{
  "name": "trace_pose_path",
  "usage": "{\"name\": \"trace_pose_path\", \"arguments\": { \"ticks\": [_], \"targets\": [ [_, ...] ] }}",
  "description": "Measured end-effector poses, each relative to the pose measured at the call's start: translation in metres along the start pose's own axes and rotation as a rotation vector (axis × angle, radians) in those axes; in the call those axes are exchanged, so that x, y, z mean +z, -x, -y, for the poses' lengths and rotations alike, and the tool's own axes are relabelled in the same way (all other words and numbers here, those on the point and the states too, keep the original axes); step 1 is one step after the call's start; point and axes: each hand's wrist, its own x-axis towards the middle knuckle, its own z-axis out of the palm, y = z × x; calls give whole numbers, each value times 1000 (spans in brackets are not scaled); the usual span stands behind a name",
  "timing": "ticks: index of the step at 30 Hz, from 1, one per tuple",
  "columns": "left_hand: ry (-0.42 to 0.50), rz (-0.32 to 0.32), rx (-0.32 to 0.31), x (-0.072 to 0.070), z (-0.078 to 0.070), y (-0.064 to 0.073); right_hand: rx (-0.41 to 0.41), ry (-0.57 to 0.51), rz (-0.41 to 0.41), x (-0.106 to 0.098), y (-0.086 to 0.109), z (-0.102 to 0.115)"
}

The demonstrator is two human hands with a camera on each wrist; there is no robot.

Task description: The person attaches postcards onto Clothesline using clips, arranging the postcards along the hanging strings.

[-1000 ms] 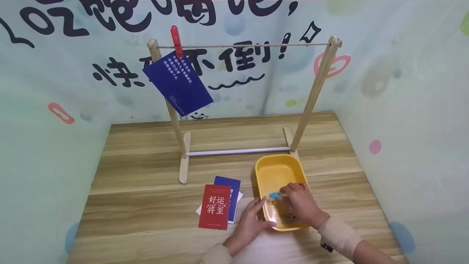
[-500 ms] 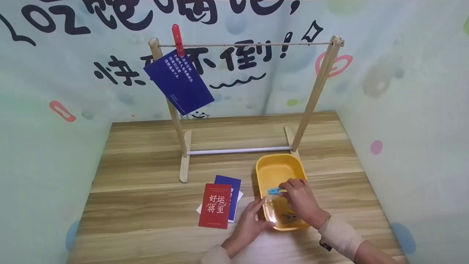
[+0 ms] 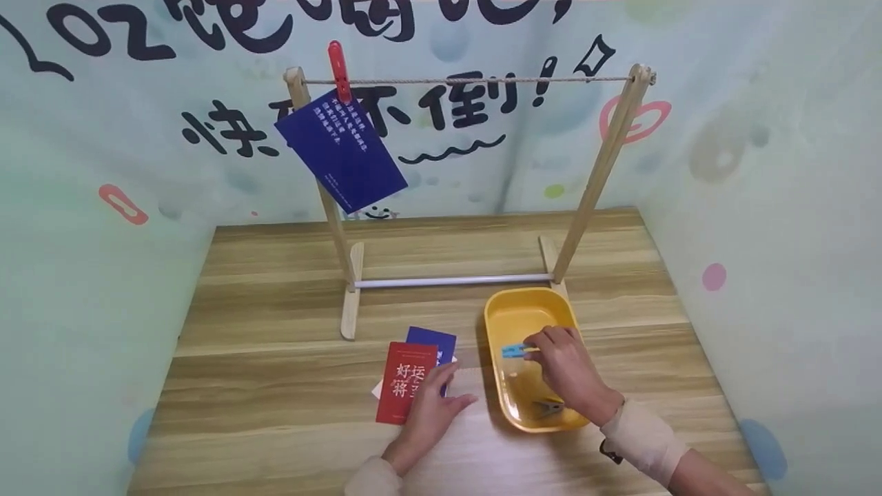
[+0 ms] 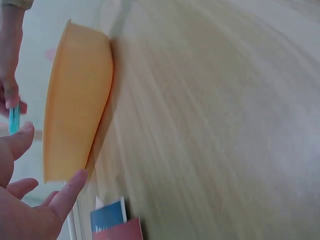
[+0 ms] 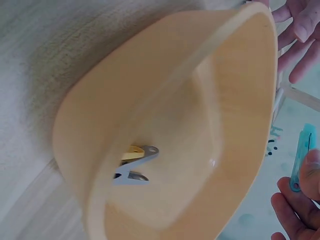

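My right hand [image 3: 570, 372] pinches a light blue clothespin [image 3: 513, 351] above the yellow tray [image 3: 493, 344]. In the right wrist view, the clothespin [image 5: 302, 155] sits between thumb and fingers. A grey clothespin [image 5: 137, 165] and a yellow one [image 5: 131, 152] lie in the tray. With spread fingers, my left hand [image 3: 428, 403] overlaps a small pile of cards in the head view. On top lies a red card with white characters [image 3: 396, 368]; a blue card [image 3: 433, 335] and a white corner stick out beneath. The left wrist view shows that hand [image 4: 35, 212] holding nothing.
Behind stands a wooden rack [image 3: 599, 176] with a string [image 3: 448, 81] across its top and a white bar [image 3: 455, 282] below. A red clothespin [image 3: 337, 65] holds a tilted blue card [image 3: 341, 151] at the string's left end. Printed walls [image 3: 778, 227] enclose the table.
My left hand has let go of the tray's edge and moved left over the cards. My right hand has lifted the light blue clothespin up from inside the tray.
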Motion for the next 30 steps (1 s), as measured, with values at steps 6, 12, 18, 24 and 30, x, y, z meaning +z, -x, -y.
{"name": "trace_pose_path", "arguments": {
  "ticks": [6,12,18,24,30],
  "targets": [
    [-47,-84,-19,-26,4,-7,-37,-13,-30,-3,-8,0],
    [-234,-158,-63,-46,12,-7,-67,-23,-52,-6,-16,0],
    [-249,-198,-206,-65,22,-8,-63,-18,-36,-11,-23,2],
    [-253,-181,-328,-79,25,-8,-74,-26,-8,-16,-28,5],
    [-324,-187,-376,-81,28,-4,-109,-46,-20,-15,-31,8]
  ]
}}
